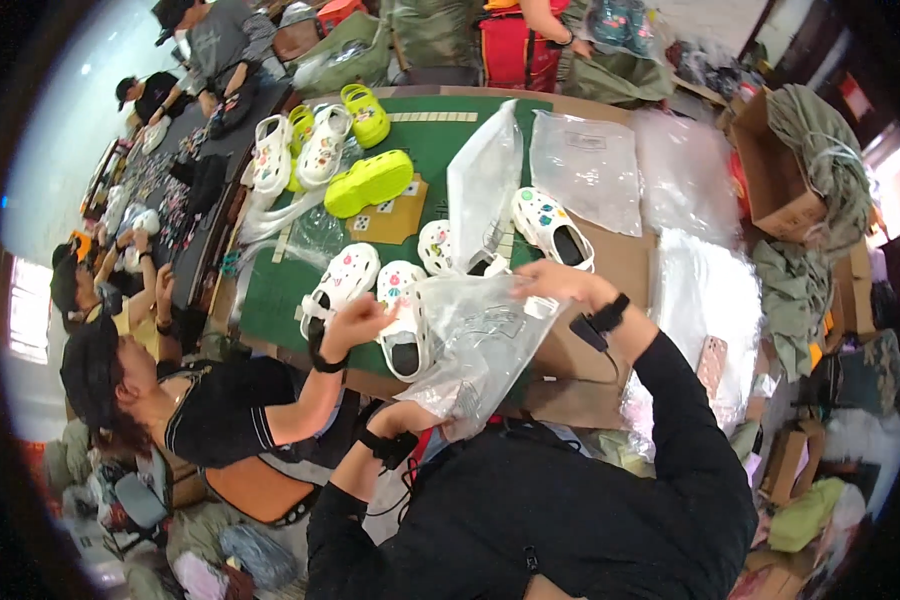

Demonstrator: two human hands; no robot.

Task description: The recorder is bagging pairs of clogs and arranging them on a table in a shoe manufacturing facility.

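Note:
A clear plastic bag (480, 325) stretches between my two hands over the near edge of the table. My right hand (562, 284) pinches its upper right edge. At the lower left end my left hand (417, 416) grips the bag, its fingers partly covered by the film. Just left of the bag is a white clog (402, 325) with colourful charms, beside another white clog (347, 277). A co-worker's hand (362, 320) reaches over these two. Beyond my right hand lies a white clog (545, 222). One more white clog (435, 244) is partly hidden by plastic.
Lime-green clogs (370, 184) and white clogs (322, 147) sit on the far left of the green tabletop (430, 140). Flat plastic bags (585, 165) cover the right side, with a phone (711, 365) on them. A cardboard box (785, 205) stands far right. A co-worker (220, 405) sits close on my left.

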